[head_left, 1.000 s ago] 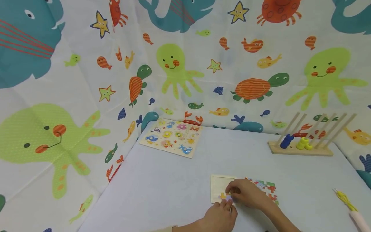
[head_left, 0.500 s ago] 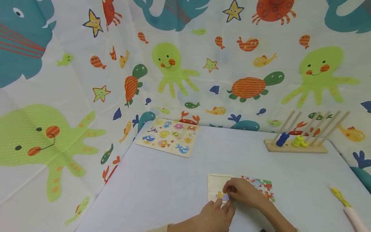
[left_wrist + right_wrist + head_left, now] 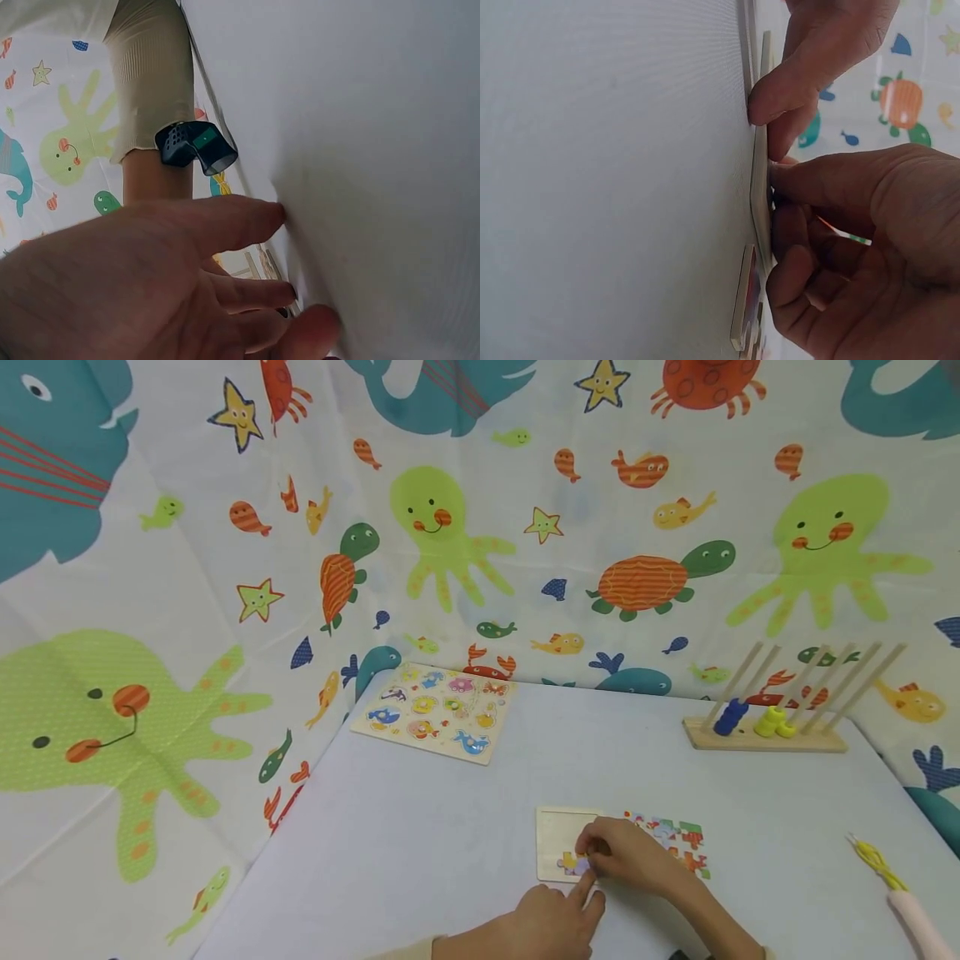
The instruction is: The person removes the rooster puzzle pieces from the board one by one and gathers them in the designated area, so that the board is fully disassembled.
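A pale wooden puzzle tray (image 3: 553, 837) lies on the white table, with yellow and purple jigsaw pieces (image 3: 567, 862) along its near side. Over its right part, my right hand (image 3: 637, 856) bends its thumb and fingers together, pinching a small puzzle piece mostly hidden by the fingertips. My left hand (image 3: 551, 922) is at the near edge, its index finger stretched toward the right fingertips and the other fingers further back. In the right wrist view, the left hand's fingertips meet the tray's edge (image 3: 760, 176). The left wrist view shows the left hand (image 3: 172, 262) with loosely extended fingers.
Loose jigsaw pieces (image 3: 692, 837) lie right of the tray, partly behind the right hand. Further back are a sea-animal peg puzzle (image 3: 431, 714) and a wooden peg stand (image 3: 765, 742) with blue and yellow rings. A pink-handled object with yellow cord (image 3: 911, 914) lies far right.
The head view has shifted slightly. My left hand's spread fingers have drawn back from the tray, leaving the index finger extended. My right hand stays over the same part of the tray.
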`<state>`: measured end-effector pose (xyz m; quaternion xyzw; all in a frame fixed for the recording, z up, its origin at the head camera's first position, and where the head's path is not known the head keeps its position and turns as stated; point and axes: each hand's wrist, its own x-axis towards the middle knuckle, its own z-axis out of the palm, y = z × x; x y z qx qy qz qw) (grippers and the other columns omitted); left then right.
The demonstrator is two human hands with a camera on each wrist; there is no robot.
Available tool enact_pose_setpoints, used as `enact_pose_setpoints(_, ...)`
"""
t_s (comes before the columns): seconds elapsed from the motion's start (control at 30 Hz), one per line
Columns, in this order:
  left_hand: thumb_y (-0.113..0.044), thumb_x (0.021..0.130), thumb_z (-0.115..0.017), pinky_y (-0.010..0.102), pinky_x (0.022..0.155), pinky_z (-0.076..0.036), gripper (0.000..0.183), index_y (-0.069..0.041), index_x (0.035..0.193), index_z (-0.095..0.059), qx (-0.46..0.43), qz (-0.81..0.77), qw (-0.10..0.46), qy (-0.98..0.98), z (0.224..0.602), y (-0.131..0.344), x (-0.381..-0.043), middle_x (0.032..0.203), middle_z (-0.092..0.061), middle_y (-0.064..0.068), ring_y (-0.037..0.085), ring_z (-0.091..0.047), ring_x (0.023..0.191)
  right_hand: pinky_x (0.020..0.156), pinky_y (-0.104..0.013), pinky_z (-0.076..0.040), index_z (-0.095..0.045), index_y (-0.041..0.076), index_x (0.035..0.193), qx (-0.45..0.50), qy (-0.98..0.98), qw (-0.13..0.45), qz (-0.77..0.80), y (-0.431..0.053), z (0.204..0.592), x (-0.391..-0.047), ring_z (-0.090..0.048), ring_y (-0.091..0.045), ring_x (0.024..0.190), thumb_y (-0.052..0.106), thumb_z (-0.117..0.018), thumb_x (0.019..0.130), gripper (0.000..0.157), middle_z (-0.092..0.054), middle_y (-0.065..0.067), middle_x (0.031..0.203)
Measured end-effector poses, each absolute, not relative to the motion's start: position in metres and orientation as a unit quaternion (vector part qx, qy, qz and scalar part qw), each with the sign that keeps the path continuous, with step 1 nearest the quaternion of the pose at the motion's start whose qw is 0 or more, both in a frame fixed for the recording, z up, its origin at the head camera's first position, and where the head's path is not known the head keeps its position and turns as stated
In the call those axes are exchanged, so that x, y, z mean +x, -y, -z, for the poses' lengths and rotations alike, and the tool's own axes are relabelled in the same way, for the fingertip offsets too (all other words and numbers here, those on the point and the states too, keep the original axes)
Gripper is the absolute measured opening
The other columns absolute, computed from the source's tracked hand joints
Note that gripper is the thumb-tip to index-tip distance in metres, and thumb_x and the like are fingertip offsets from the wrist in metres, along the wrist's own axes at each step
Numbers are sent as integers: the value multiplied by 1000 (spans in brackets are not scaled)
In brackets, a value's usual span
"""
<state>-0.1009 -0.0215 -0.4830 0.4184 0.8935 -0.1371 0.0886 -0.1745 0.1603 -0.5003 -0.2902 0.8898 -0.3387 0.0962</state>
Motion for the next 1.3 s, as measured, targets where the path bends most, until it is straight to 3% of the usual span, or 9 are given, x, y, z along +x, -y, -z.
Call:
enact_pose_setpoints(0.27,-54,95,-54,24,44,-38,61,-23,146,-42,419,131,111,-892,481,21,-102,154,-35,-4,7,-45,53,67,-26,-47,-67,15,94,-293,-883,101,353,-161,501,-175,-53,-4,75,2,-67,89,14,-59,10,85)
enact_pose_setpoints(0.97,-54,94,-57,19,40,-33,60,-22,144,-44,436,136,83,-886,480,26,-105,152,-39,-5,5,-39,48,60,-28,-48,-65,22,86,-268,-865,126,405,-165,498,-180,-57,-9,70,8,-69,87,15,-63,10,78)
enact_pose_setpoints(1.17,-55,94,-57,20,42,-36,58,-23,141,-44,428,120,108,-889,482,24,-106,153,-38,-4,5,-41,47,61,-28,-47,-65,24,86,-249,-882,93,389,-187,483,-184,-55,-10,71,13,-71,89,12,-62,11,79)
enact_pose_setpoints(1.3,-54,95,-55,22,43,-39,57,-23,141,-44,423,108,133,-890,483,22,-105,153,-37,-3,6,-44,50,60,-28,-47,-68,20,91,-222,-889,105,387,-213,474,-183,-55,-11,71,20,-72,90,5,-63,9,80)
